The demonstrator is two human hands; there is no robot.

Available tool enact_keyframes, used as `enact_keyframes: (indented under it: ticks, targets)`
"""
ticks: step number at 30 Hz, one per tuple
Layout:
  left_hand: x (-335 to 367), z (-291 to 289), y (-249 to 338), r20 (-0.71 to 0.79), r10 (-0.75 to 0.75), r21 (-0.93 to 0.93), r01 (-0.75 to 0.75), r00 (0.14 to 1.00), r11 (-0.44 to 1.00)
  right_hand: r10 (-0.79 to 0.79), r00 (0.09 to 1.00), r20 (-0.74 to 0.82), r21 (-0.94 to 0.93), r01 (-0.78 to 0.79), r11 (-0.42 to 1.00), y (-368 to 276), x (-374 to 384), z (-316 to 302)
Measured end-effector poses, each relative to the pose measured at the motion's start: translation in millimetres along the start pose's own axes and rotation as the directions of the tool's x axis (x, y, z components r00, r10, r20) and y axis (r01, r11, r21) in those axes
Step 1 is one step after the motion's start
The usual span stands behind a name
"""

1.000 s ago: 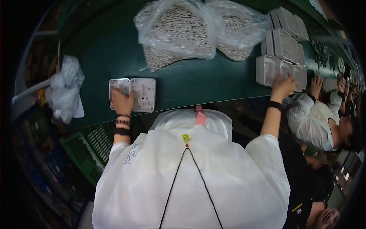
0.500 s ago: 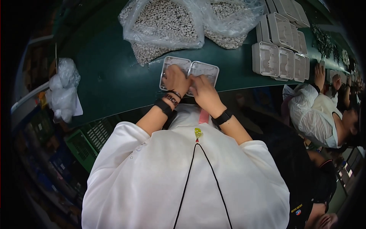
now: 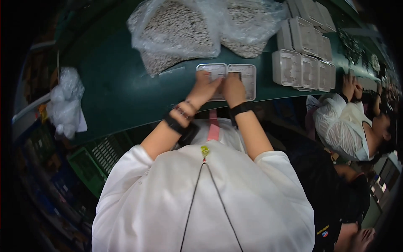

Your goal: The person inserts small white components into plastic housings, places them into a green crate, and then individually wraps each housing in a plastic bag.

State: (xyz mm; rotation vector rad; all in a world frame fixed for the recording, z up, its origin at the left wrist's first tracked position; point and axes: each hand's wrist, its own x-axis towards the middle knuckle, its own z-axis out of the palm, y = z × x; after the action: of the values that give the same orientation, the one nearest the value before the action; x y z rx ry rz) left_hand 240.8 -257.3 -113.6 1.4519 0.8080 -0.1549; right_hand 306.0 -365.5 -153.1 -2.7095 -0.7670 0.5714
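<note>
Two shallow white trays (image 3: 249, 86) with moulded ridges lie side by side on a dark green worktable, near its front edge. My left hand (image 3: 205, 89) reaches over the left tray (image 3: 216, 68), its thumb stretched toward the seam between the two. Blur hides what its fingers do. Over the left part of the right-hand tray, my right hand (image 3: 234, 90) points downward with its fingers bunched together. Their tips are hidden, so whatever they hold cannot be made out.
Clear plastic bags (image 3: 176, 31) of small pale pieces stand behind the trays. Stacked white trays (image 3: 289, 69) rise at the right, and a co-worker (image 3: 342, 126) sits beyond. A bundle of clear plastic (image 3: 67, 101) hangs at the left; a green crate (image 3: 88, 164) is below.
Both trays have shifted right and turned square to the table edge. My hands have moved right with them, and they are farther apart. The view has shifted slightly.
</note>
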Motion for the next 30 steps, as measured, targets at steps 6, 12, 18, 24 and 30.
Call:
enact_keyframes:
  ticks: [6,12,18,24,30]
  targets:
    - [-49,-116,5,-0.092,0.208,-0.033,-0.212,0.974,0.977,0.102,0.982,-0.161,0.013,-0.101,0.995,-31,-10,-28]
    - [-53,-171,39,-0.194,0.175,0.139,-0.149,0.965,0.979,-0.088,0.925,-0.369,-0.047,0.076,0.996,-22,-3,-166]
    - [-37,-120,82,-0.118,0.315,0.074,-0.308,0.942,0.948,0.032,0.854,-0.519,-0.318,-0.228,0.920,124,49,-349]
    - [-52,-65,82,-0.063,0.234,0.182,-0.220,0.970,0.958,0.295,0.868,-0.400,-0.354,-0.443,0.824,337,113,-394]
    - [-52,-39,85,-0.104,0.123,0.248,-0.094,0.987,0.964,0.513,0.759,-0.401,-0.319,-0.641,0.698,374,132,-357]
